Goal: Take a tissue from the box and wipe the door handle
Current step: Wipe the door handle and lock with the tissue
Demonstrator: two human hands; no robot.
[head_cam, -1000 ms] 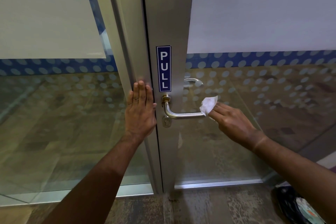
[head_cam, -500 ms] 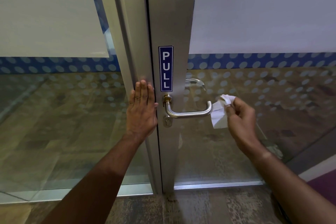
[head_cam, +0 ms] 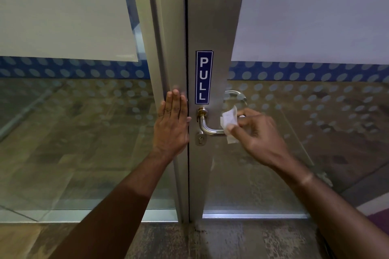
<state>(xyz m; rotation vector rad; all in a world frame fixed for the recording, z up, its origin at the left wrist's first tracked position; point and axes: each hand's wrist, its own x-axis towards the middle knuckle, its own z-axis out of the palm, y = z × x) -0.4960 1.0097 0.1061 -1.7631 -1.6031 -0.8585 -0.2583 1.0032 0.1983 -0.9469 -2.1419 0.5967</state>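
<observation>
**Glass door with lever handle: wiping stage under way**

Setting: a glass door (head_cam: 305,132) in a metal frame (head_cam: 212,17), frosted above, with a blue dotted band across the middle and a worn floor (head_cam: 210,242) below.

The handle (head_cam: 207,126), a steel lever, sits at the centre of the view. Its rose and elbow are bare; its outer run, toward 3 o'clock, is covered by the tissue (head_cam: 229,119), a small white crumpled sheet lying against the bar with one corner up at 12 o'clock and another hanging at 6 o'clock. The right hand (head_cam: 256,132) comes in from 4 o'clock and pinches the tissue closed between thumb and fingers, pressing it on the lever. The keyhole (head_cam: 201,139) lies just below the elbow, at 7 o'clock from the handle. A "PULL" sign (head_cam: 203,76) stands above, at 12 o'clock. The left hand (head_cam: 172,124), at 9 o'clock, rests flat and spread on the frame beside the door edge, holding nothing.

Progress, as judged: the tissue is already taken, no box being in view, and wiping has begun on the outer part. The elbow, rose and underside appear yet to be covered.
</observation>
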